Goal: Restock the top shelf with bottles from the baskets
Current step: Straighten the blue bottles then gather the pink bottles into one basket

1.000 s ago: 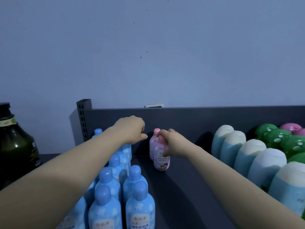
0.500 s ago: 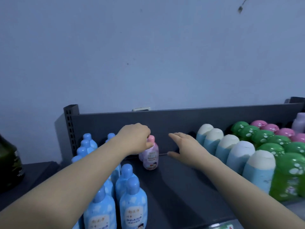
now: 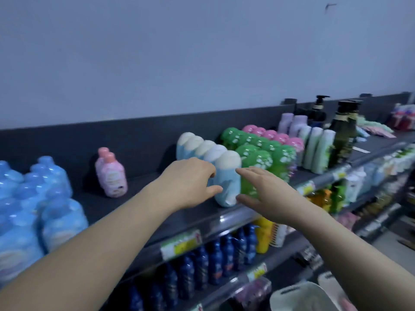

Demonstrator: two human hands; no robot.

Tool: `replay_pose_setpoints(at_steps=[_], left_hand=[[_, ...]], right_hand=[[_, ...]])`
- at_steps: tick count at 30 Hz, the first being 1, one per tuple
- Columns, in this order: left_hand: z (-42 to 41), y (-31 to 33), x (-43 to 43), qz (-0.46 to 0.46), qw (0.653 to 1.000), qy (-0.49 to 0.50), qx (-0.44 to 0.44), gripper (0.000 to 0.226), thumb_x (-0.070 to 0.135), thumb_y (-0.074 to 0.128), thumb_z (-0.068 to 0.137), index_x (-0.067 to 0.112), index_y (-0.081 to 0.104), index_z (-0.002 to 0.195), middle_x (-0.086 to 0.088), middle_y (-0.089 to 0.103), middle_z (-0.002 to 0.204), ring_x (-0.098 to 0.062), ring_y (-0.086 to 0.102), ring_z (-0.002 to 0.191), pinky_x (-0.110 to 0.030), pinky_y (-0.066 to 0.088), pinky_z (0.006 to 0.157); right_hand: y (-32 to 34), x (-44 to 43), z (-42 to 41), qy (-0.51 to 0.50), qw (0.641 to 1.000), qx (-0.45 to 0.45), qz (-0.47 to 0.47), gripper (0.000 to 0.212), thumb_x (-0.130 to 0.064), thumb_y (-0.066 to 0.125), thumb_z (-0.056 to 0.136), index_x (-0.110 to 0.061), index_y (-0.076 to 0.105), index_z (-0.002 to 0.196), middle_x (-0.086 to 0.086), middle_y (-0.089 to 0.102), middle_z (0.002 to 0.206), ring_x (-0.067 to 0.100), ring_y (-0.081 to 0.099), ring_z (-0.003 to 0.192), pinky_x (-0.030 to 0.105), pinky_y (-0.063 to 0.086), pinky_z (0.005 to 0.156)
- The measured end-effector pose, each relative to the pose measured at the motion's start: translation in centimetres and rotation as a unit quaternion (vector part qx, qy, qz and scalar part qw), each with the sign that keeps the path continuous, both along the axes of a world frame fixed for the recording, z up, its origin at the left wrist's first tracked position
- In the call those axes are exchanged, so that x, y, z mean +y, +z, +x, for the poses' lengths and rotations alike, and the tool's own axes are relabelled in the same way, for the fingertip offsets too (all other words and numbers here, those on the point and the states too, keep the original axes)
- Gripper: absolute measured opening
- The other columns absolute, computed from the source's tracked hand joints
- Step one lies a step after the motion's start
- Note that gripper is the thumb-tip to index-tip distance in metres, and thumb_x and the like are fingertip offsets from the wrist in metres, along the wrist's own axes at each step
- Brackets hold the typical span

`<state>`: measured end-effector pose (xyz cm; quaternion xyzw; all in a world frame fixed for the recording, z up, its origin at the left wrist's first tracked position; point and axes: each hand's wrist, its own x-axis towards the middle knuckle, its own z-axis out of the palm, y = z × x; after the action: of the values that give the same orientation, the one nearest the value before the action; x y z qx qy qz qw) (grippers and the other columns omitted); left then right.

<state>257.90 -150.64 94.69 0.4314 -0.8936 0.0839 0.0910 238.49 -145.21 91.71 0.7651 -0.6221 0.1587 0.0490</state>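
A dark top shelf (image 3: 146, 187) is shown. A white-capped bottle (image 3: 228, 178) is flanked by the left hand (image 3: 190, 182), loosely curled, and the right hand (image 3: 265, 187), fingers spread, both empty.

Left hand (image 3: 188, 182) and right hand (image 3: 266, 190) outstretched, fingers (image 3: 251, 171) relaxed.

On the top shelf (image 3: 139, 182) I count five pale blue bottles with cream caps (image 3: 228, 176) in one row. Left of that row stand two pink bottles (image 3: 111, 176); right of it, two lilac bottles (image 3: 297, 125) and three white-and-green tubes (image 3: 315, 144). The green bottles (image 3: 258, 160) just beside the row blur together past counting.
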Motion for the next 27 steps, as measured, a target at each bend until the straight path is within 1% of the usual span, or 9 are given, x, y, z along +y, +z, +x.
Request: replay_pose_setpoints(at_steps=[3, 6, 11, 12, 14, 17, 21, 25, 27], left_hand=[[-6.5, -2.6, 2.1, 0.021, 0.999, -0.042, 0.012, 0.043, 0.056, 0.047, 0.09, 0.023, 0.06, 0.114, 0.002, 0.063, 0.112, -0.022, 0.059, 0.102, -0.036, 0.049, 0.08], [-13.0, -5.7, 4.1, 0.038, 0.995, -0.092, 0.019, 0.043, 0.056, 0.047, 0.091, 0.022, 0.058, 0.117, 0.002, 0.062, 0.116, -0.022, 0.057, 0.106, -0.035, 0.048, 0.08], [-22.9, -11.6, 6.9, 0.09, 0.985, -0.149, 0.012, 0.035, 0.053, 0.048, 0.091, 0.02, 0.056, 0.101, 0.001, 0.062, 0.108, -0.022, 0.059, 0.098, -0.037, 0.05, 0.075], [-24.5, -12.8, 7.3, 0.105, 0.982, -0.157, 0.012, 0.036, 0.053, 0.048, 0.092, 0.02, 0.057, 0.105, 0.002, 0.062, 0.109, -0.022, 0.059, 0.099, -0.038, 0.051, 0.076], [-27.7, -15.4, 7.7, 0.128, 0.977, -0.172, 0.004, 0.038, 0.052, 0.047, 0.092, 0.022, 0.057, 0.113, 0.003, 0.061, 0.111, -0.022, 0.059, 0.102, -0.039, 0.051, 0.078], [-31.7, -19.9, 7.5, 0.167, 0.969, -0.181, -0.001, 0.038, 0.053, 0.049, 0.091, 0.023, 0.057, 0.113, 0.004, 0.062, 0.109, -0.02, 0.059, 0.101, -0.038, 0.052, 0.078], [-36.6, -25.6, 6.0, 0.224, 0.956, -0.185, -0.032, 0.041, 0.05, 0.051, 0.09, 0.024, 0.056, 0.121, 0.003, 0.061, 0.119, -0.02, 0.058, 0.109, -0.036, 0.05, 0.086], [-41.6, -31.1, 3.2, 0.266, 0.942, -0.198, -0.06, 0.038, 0.046, 0.054, 0.089, 0.02, 0.059, 0.116, 0.001, 0.063, 0.113, -0.022, 0.059, 0.105, -0.036, 0.051, 0.084], [-44.3, -33.9, 1.9, 0.293, 0.932, -0.204, -0.068, 0.038, 0.043, 0.055, 0.09, 0.019, 0.058, 0.119, 0.0, 0.064, 0.114, -0.022, 0.059, 0.106, -0.032, 0.05, 0.083]], right_hand=[[-1.7, 4.0, -6.3, -0.042, 0.998, 0.001, 0.036, 0.065, -0.043, 0.052, 0.096, -0.023, 0.025, 0.152, -0.006, 0.03, 0.155, 0.011, 0.022, 0.144, 0.021, 0.017, 0.112], [-4.2, 7.8, -12.5, -0.092, 0.993, -0.01, 0.07, 0.064, -0.04, 0.053, 0.095, -0.021, 0.028, 0.15, -0.004, 0.034, 0.153, 0.012, 0.025, 0.142, 0.02, 0.019, 0.109], [-9.1, 13.3, -21.3, -0.177, 0.977, -0.033, 0.113, 0.061, -0.036, 0.056, 0.094, -0.021, 0.033, 0.148, -0.001, 0.042, 0.148, 0.016, 0.037, 0.135, 0.024, 0.027, 0.107], [-10.2, 14.2, -22.8, -0.195, 0.972, -0.041, 0.124, 0.062, -0.035, 0.056, 0.094, -0.021, 0.032, 0.149, -0.001, 0.043, 0.147, 0.016, 0.039, 0.134, 0.025, 0.03, 0.107], [-12.7, 15.5, -25.8, -0.232, 0.959, -0.059, 0.149, 0.062, -0.035, 0.056, 0.093, -0.023, 0.032, 0.149, -0.001, 0.045, 0.146, 0.017, 0.042, 0.132, 0.028, 0.034, 0.106], [-16.7, 16.9, -29.8, -0.287, 0.937, -0.096, 0.174, 0.058, -0.033, 0.058, 0.091, -0.023, 0.038, 0.145, -0.002, 0.046, 0.146, 0.019, 0.046, 0.129, 0.03, 0.037, 0.103], [-22.2, 17.7, -34.1, -0.353, 0.9, -0.131, 0.218, 0.053, -0.031, 0.057, 0.092, -0.023, 0.042, 0.142, 0.0, 0.051, 0.14, 0.022, 0.048, 0.126, 0.029, 0.038, 0.098], [-27.7, 16.9, -37.7, -0.394, 0.871, -0.15, 0.252, 0.054, -0.031, 0.058, 0.091, -0.028, 0.042, 0.142, -0.002, 0.053, 0.14, 0.021, 0.051, 0.125, 0.031, 0.042, 0.1], [-30.4, 15.9, -39.3, -0.414, 0.854, -0.171, 0.265, 0.056, -0.03, 0.058, 0.092, -0.03, 0.039, 0.144, -0.001, 0.052, 0.141, 0.021, 0.05, 0.126, 0.029, 0.04, 0.099]])
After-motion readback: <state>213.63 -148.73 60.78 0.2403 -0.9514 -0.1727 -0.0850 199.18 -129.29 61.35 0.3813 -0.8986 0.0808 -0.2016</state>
